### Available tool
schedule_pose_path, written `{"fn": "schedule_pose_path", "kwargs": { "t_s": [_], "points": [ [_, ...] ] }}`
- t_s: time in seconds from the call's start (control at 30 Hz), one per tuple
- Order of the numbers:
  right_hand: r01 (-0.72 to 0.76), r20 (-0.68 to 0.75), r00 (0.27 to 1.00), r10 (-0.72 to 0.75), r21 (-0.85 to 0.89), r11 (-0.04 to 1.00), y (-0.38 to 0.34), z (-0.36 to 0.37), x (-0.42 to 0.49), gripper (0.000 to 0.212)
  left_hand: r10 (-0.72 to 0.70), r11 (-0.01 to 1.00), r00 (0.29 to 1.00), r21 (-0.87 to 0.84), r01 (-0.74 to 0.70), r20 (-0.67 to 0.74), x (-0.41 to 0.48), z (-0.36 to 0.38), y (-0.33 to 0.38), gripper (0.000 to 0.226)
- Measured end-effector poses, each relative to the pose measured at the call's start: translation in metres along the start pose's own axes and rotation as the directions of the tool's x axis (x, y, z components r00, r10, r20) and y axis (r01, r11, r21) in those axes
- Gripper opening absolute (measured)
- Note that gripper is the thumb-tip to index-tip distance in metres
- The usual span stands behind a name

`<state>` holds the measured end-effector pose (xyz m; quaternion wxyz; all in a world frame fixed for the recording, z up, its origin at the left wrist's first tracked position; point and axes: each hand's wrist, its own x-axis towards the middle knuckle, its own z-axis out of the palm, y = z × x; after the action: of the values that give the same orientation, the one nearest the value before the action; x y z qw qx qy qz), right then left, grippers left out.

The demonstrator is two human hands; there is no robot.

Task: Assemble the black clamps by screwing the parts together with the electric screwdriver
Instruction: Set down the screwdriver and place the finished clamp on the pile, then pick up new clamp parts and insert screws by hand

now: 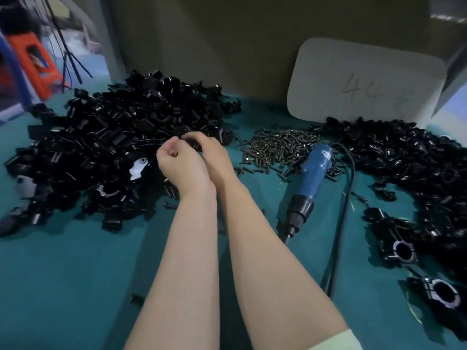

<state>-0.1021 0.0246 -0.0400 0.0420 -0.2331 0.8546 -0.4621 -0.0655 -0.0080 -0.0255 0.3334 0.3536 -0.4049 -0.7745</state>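
Two hands are meeting mid-table at the near rim of the left pile. The left hand is curling its fingers tight; whether anything is sitting inside them I cannot tell. The right hand is closing narrowly round a black part, which is mostly hidden by fingers and blending into the pile behind.

Counted: two piles of black pieces, with the left pile spreading toward the table's left edge and the right pile running along the right edge and getting cut off there. Single pieces in either are too many and too dark to count. Two clamps are lying plainly apart near the near-right corner, bores facing up. One heap of screws is sitting between the piles, toward the far edge. One screwdriver is lying just beside the screws, bit pointing at the near edge, untouched. Its cord is looping round its right side and trailing to the near edge.

One card marked "44" is leaning at the far edge. One blurred orange stool is standing beyond the far-left corner.

Bare cloth of the table is showing along the near edge, left of the arms.
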Motion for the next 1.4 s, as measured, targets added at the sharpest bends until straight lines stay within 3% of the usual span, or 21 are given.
{"fn": "schedule_pose_path", "kwargs": {
  "t_s": [0.2, 0.33, 0.4, 0.47, 0.6, 0.7, 0.77, 0.83, 0.87, 0.93, 1.03, 1.13, 1.23, 1.33, 1.4],
  "points": [
    [-0.039, -0.31, 0.95, 0.036, -0.003, 0.999, 0.005, -0.008, -0.004, 0.017, 0.033, 0.999, 0.999, 0.032, -0.033, 0.013, -0.008, 0.004, 0.001, 0.027],
    [-0.015, -0.45, 0.891, 0.059, 0.1, 0.995, 0.008, -0.048, -0.021, 0.016, 0.06, 0.982, 0.969, 0.161, -0.101, 0.238, -0.024, 0.016, -0.006, 0.036],
    [-0.014, -0.468, 0.882, 0.049, 0.079, 0.997, 0.013, -0.077, -0.033, 0.013, 0.05, 0.945, 0.88, 0.262, -0.194, 0.472, -0.037, 0.028, -0.01, 0.034],
    [-0.065, -0.49, 0.868, 0.075, 0.037, 0.997, 0.022, -0.107, -0.046, 0.008, 0.001, 0.91, 0.748, 0.309, -0.275, 0.664, -0.055, 0.044, -0.015, 0.026],
    [-0.185, -0.594, 0.754, 0.281, 0.218, 0.958, 0.052, -0.165, -0.071, 0.006, -0.109, 0.896, 0.577, 0.332, -0.296, 0.809, -0.094, 0.075, -0.038, 0.021],
    [-0.128, -0.599, 0.681, 0.42, 0.467, 0.875, 0.072, -0.195, -0.09, 0.013, -0.145, 0.887, 0.493, 0.334, -0.32, 0.858, -0.124, 0.095, -0.062, 0.026],
    [-0.135, -0.661, 0.602, 0.448, 0.469, 0.873, 0.086, -0.207, -0.099, 0.023, -0.147, 0.851, 0.528, 0.378, -0.363, 0.837, -0.138, 0.106, -0.077, 0.024],
    [-0.384, -0.744, 0.535, 0.4, 0.208, 0.9, 0.106, -0.218, -0.102, 0.022, -0.179, 0.858, 0.612, 0.427, -0.287, 0.771, -0.147, 0.115, -0.091, 0.02],
    [-0.539, -0.756, 0.521, 0.396, 0.068, 0.84, 0.115, -0.222, -0.103, 0.023, -0.211, 0.868, 0.65, 0.445, -0.219, 0.73, -0.149, 0.119, -0.098, 0.017],
    [-0.733, -0.655, 0.549, 0.52, -0.079, 0.675, 0.129, -0.228, -0.101, 0.032, -0.288, 0.887, 0.682, 0.456, -0.074, 0.672, -0.154, 0.125, -0.106, 0.023],
    [-0.811, -0.52, 0.556, 0.648, -0.169, 0.56, 0.139, -0.231, -0.099, 0.043, -0.368, 0.911, 0.662, 0.396, 0.115, 0.653, -0.155, 0.128, -0.112, 0.041],
    [-0.825, -0.549, 0.515, 0.658, -0.111, 0.554, 0.141, -0.232, -0.098, 0.039, -0.316, 0.939, 0.673, 0.321, 0.122, 0.669, -0.155, 0.129, -0.117, 0.04],
    [-0.768, -0.576, 0.552, 0.602, -0.071, 0.636, 0.141, -0.229, -0.098, 0.032, -0.296, 0.95, 0.682, 0.279, 0.139, 0.668, -0.153, 0.126, -0.118, 0.041],
    [-0.525, -0.655, 0.596, 0.464, 0.12, 0.843, 0.127, -0.226, -0.098, 0.022, -0.298, 0.954, 0.679, 0.223, 0.198, 0.671, -0.148, 0.12, -0.113, 0.062],
    [-0.334, -0.664, 0.616, 0.425, 0.268, 0.904, 0.113, -0.221, -0.097, 0.026, -0.25, 0.968, 0.696, 0.198, 0.156, 0.673, -0.143, 0.115, -0.106, 0.066]
  ]
}}
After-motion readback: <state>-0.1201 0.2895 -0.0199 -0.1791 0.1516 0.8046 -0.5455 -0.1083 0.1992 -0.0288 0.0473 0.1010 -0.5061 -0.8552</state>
